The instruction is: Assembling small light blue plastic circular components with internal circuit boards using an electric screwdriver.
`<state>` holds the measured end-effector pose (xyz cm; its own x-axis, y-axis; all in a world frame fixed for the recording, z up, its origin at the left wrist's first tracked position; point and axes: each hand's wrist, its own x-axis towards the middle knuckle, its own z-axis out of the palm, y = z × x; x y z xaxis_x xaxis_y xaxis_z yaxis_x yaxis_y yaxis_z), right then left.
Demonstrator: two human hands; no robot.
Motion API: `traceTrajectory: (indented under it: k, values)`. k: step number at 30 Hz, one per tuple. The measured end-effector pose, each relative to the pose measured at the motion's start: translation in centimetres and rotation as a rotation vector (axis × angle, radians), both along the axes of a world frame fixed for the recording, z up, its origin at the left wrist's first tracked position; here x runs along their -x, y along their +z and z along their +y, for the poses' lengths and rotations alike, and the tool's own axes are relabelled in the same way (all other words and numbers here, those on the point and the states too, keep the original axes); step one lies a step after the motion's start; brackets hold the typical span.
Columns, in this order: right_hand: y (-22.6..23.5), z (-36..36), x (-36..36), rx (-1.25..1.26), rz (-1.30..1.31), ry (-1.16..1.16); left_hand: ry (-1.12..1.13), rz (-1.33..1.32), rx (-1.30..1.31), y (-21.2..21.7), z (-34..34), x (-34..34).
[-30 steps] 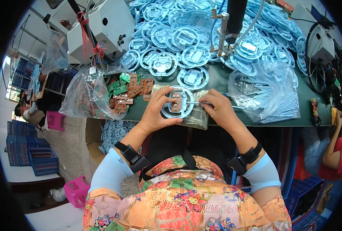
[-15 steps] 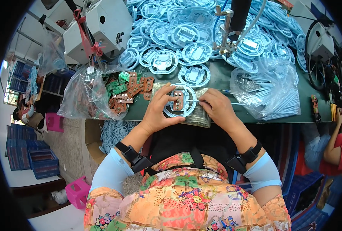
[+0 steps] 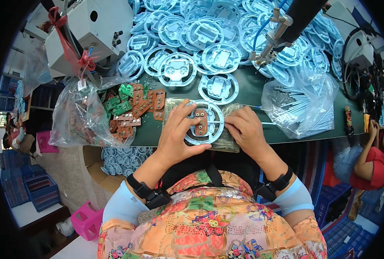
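Basically, you're holding much the same pose as 1 sec ago: your L hand (image 3: 174, 136) is gripping the blue ring (image 3: 221, 123), thumb & fingers spreading wide round its L side, w/ the brown PCB (image 3: 202, 124) sitting inside. Ring's resting over the wrapped pad (image 3: 228, 142), near the desk (image 3: 153, 137) edge. R hand (image 3: 249, 130) fingers are curling nearly closed by its R rim; can't tell what they're pinching, if anything. View's shifting, so the grey box (image 3: 77, 41) & PCB pile (image 3: 131, 108) are appearing farther L.
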<state>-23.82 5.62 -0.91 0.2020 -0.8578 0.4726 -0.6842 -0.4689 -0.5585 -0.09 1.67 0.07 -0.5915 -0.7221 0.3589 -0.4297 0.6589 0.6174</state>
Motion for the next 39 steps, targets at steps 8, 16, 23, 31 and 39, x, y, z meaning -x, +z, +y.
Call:
traceTrajectory:
  k: [8,16,23,31,39]
  values:
    - [7.8,-2.0,6.4,0.358,-0.257,-0.414,-0.004,0.006,-0.019,0.0,0.0,-0.1]
    - [16.5,-11.2,7.9,0.116,-0.780,0.025,0.002,0.008,-0.017,0.1,0.2,-0.3]
    - [21.0,-8.8,3.2,0.156,-0.689,-0.002,0.013,0.012,0.000,-0.2,0.1,-0.3]
    - [20.2,-7.0,-1.8,-0.073,-0.753,0.202,0.009,0.030,0.020,-0.1,0.0,-0.3]
    - [19.6,-6.0,-4.4,-0.099,-0.792,0.128,0.009,0.043,0.017,-0.3,0.2,-0.5]
